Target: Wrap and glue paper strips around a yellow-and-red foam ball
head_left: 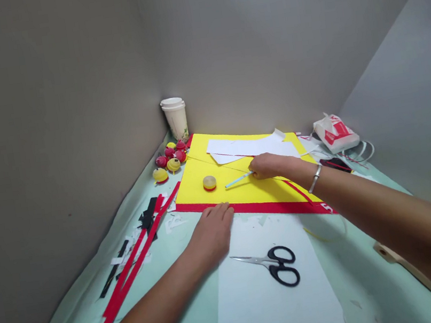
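My right hand (267,165) is closed around a thin light-blue pencil-like stick (239,180), which points left over a yellow sheet (194,159) with a red border. Fingers stretched out, my left hand (215,229) lies flat with its fingertips at the red border (255,209). A small roll of tape (209,183) rests on the yellow sheet, left of the stick's tip. Cut white paper pieces (245,146) lie behind my right hand. Nearer to me, black-handled scissors (274,266) lie on a large white sheet (279,314), blades pointing left.
Red strips (131,276) and black scraps (148,214) lie on the left. Several red and yellow round ornaments (173,165) sit beside a lidded paper cup (175,119). At the back right is a tissue pack (336,132); a wooden piece (407,268) lies under my right forearm.
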Demonstrator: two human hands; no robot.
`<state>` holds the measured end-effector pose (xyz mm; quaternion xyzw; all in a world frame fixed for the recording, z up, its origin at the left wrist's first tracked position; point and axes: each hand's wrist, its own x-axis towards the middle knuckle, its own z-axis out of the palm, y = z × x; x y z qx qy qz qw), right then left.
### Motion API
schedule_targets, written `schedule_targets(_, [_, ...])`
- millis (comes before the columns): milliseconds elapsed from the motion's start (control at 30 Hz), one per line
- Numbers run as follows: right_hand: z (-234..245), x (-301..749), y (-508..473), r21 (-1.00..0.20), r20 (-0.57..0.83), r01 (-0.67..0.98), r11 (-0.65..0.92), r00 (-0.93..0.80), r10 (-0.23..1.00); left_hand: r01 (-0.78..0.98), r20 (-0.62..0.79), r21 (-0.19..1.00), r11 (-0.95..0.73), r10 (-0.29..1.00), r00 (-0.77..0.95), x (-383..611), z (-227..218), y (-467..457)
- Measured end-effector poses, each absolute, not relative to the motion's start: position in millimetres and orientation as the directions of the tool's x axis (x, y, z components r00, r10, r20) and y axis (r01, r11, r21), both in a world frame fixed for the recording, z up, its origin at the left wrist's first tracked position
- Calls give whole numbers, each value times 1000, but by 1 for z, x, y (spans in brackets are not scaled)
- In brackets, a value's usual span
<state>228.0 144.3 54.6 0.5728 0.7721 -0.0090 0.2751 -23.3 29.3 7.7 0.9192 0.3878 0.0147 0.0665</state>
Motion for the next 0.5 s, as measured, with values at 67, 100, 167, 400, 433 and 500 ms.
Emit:
schedule_targets(67, [54, 228, 142, 297, -418, 896, 330, -189, 889, 714, -27, 127, -689, 717, 697, -23, 9, 30])
schedule_targets(100, [54, 228, 141, 294, -409, 901, 321, -185, 894, 715, -29, 125, -688, 718, 696, -22, 9, 30])
schedule_targets(167, [54, 229, 140, 284, -392, 909, 307, -182, 902, 716, -32, 123, -687, 719, 695, -22, 9, 30])
schedule_targets(400, [59, 248, 136, 212, -326, 929, 304, -226, 918, 714, -24, 122, -690, 717, 697, -22, 7, 30])
schedule_targets(433, [60, 252, 136, 201, -327, 932, 301, -226, 918, 713, -17, 122, -691, 716, 697, -22, 6, 30])
schedule_targets(500, [59, 258, 136, 179, -342, 939, 294, -220, 913, 711, -6, 119, -693, 716, 698, -22, 6, 30])
